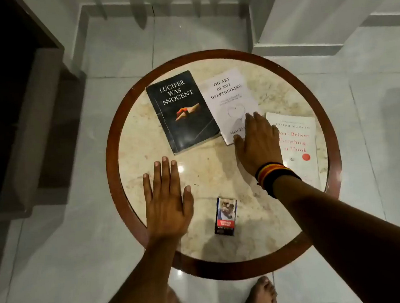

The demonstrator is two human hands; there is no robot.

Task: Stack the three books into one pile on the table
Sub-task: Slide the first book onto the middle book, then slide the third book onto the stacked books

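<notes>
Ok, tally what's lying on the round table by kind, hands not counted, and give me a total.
Books: 3 — black book, white book, white book with red title
Small printed pack: 1
Total: 4

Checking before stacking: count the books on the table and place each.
3. Black book far left; white book beside it, under the right hand; red-lettered book at the right. None seems hidden.
</notes>
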